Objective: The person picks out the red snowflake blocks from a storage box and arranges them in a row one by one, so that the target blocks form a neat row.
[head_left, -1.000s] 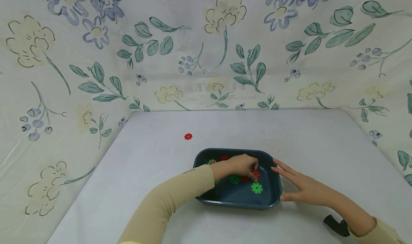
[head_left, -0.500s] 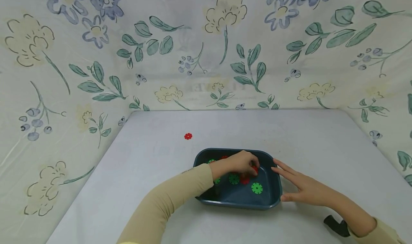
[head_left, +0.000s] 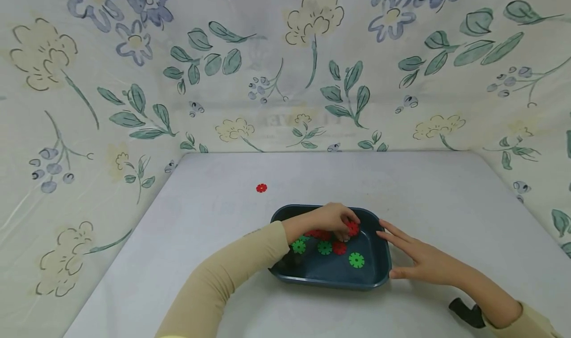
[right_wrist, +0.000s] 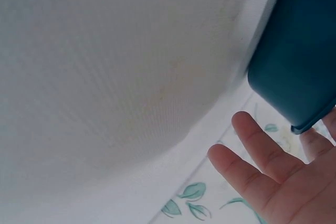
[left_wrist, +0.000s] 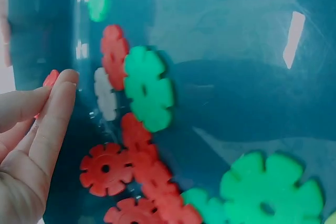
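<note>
In the head view my left hand (head_left: 332, 217) reaches over the dark blue tray (head_left: 318, 272) and pinches a red notched disc (head_left: 353, 228) between thumb and fingertips. The left wrist view shows only a sliver of that red disc (left_wrist: 51, 78) behind the fingers. Below the hand lie several loose discs, among them a green disc (left_wrist: 149, 88), a red disc (left_wrist: 106, 169) and a white disc (left_wrist: 105, 94). My right hand (head_left: 424, 258) rests with spread, mostly straight fingers against the tray's right rim; part of it is cut off in the right wrist view.
A single red disc (head_left: 261, 188) lies on the white table (head_left: 214, 204) behind and left of the tray. A black strap-like object (head_left: 466, 312) sits by the right wrist. Flower-patterned cloth (head_left: 267, 55) surrounds the table at the back and sides.
My left hand has risen slightly toward the tray's back edge with the red disc, uncovering more discs beneath. The right hand stays at the rim.
</note>
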Demonstrator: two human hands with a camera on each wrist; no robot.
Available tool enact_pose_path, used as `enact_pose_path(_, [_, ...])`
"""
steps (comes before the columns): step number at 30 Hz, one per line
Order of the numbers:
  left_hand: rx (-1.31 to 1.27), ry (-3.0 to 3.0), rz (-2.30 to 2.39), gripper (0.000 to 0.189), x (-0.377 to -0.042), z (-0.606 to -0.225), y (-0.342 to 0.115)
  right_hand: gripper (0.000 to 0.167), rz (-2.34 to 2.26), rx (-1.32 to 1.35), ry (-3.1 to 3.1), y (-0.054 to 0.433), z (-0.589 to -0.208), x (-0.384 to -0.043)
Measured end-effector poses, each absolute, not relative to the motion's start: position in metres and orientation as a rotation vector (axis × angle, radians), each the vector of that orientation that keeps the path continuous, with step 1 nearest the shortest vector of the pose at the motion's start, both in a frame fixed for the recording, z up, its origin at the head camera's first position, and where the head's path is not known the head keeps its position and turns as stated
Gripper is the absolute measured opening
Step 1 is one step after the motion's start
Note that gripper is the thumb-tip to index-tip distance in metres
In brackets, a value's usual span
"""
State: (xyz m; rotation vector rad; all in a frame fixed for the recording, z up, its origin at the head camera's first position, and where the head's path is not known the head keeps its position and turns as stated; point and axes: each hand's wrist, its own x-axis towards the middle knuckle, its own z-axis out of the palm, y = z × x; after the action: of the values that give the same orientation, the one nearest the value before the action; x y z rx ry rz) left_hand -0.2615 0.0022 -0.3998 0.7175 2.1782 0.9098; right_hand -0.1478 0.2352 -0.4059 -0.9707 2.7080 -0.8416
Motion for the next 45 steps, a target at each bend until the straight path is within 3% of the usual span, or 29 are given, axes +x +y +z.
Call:
enact_pose_path(10, [0.630, 2.159, 1.202, 0.035, -0.268, -0.380, -0.014, 0.075, -0.856, -0.904, 2.691, 0.235, -0.409, -0.147])
enact_pose_path(18, [0.555, 2.190, 1.480, 0.038, -0.294, -0.352, -0.037, 0.076, -0.854, -0.883, 2.685, 0.235, -0.408, -0.148])
enact_pose_path(29, [0.449, 2.385, 1.441, 0.041, -0.327, -0.331, -0.089, 0.075, -0.819, -0.933, 2.741, 0.235, -0.408, -0.148])
enact_pose_path(45, [0.257, 2.488, 1.246, 0.047, -0.346, -0.369, -0.134, 0.075, -0.869, -0.917, 2.723, 0.235, -0.406, -0.146])
